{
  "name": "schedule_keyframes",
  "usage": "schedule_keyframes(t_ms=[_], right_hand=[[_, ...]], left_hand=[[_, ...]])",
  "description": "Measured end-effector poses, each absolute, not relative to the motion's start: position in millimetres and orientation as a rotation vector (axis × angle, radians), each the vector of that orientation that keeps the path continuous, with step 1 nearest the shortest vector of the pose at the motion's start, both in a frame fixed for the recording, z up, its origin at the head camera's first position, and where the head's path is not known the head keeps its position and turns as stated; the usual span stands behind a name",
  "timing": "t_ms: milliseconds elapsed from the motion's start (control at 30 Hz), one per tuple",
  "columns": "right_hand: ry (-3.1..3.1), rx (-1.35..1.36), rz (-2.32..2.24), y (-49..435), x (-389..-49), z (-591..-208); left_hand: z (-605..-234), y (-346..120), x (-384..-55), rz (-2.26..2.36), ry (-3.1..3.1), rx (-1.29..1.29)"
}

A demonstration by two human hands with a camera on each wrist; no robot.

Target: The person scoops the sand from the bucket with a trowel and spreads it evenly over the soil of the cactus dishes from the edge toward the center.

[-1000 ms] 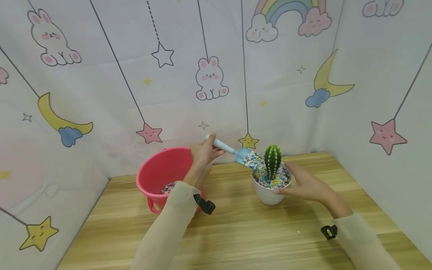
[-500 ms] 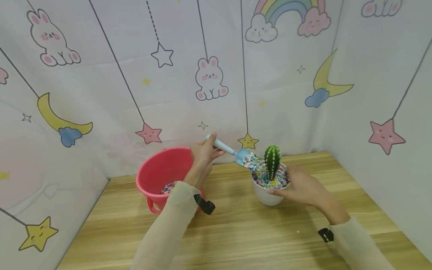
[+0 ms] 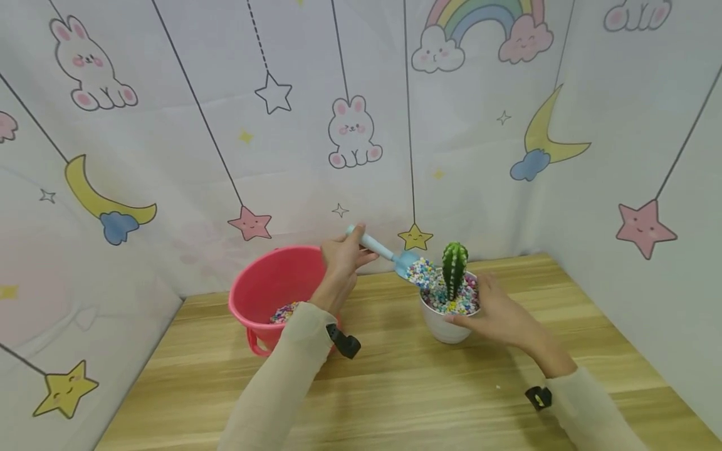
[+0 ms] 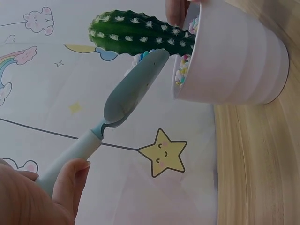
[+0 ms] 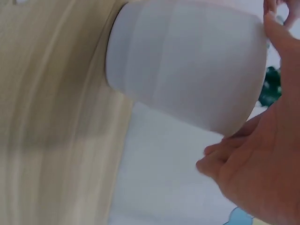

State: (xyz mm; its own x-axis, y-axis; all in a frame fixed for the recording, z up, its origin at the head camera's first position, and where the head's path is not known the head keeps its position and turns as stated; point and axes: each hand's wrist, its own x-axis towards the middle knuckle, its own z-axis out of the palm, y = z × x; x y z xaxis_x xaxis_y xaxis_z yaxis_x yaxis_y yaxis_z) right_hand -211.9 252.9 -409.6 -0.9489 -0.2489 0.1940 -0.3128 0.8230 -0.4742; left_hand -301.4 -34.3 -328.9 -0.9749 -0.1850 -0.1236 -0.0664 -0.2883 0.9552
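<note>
My left hand (image 3: 341,257) grips the handle of a light blue toy shovel (image 3: 379,246). Its blade, heaped with small multicoloured beads (image 3: 421,272), is tilted down over the left rim of a white flower pot (image 3: 448,328). More beads fill the pot around a green cactus (image 3: 454,269). The shovel (image 4: 133,89) shows its underside beside the cactus (image 4: 136,33) in the left wrist view. My right hand (image 3: 504,313) holds the pot (image 5: 187,61) by its rim, thumb on the near side and fingers behind, partly hidden.
Left of the pot stands a pink bucket (image 3: 248,313) with beads (image 3: 282,312) at its bottom; my left forearm covers part of it. Both stand on a wood-grain table (image 3: 395,388). A printed cloth (image 3: 293,163) hangs close behind. One tiny white speck (image 3: 498,387) lies on the table.
My right hand has shifted left along the pot's rim, and the pot has moved slightly left with it. The left hand and the loaded shovel have hardly moved.
</note>
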Motion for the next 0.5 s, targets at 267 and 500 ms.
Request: schedule_keyframes(t_ms=[267,500], right_hand=[[-2.929,0.383,0.727,251,-210,-410],[-2.866,0.521,0.920,261,-217,-411]], left_hand=[[-330,-33,-301,-2.384,-1.893,0.313],[-330,-32,-300,-2.360,-1.915,0.323]])
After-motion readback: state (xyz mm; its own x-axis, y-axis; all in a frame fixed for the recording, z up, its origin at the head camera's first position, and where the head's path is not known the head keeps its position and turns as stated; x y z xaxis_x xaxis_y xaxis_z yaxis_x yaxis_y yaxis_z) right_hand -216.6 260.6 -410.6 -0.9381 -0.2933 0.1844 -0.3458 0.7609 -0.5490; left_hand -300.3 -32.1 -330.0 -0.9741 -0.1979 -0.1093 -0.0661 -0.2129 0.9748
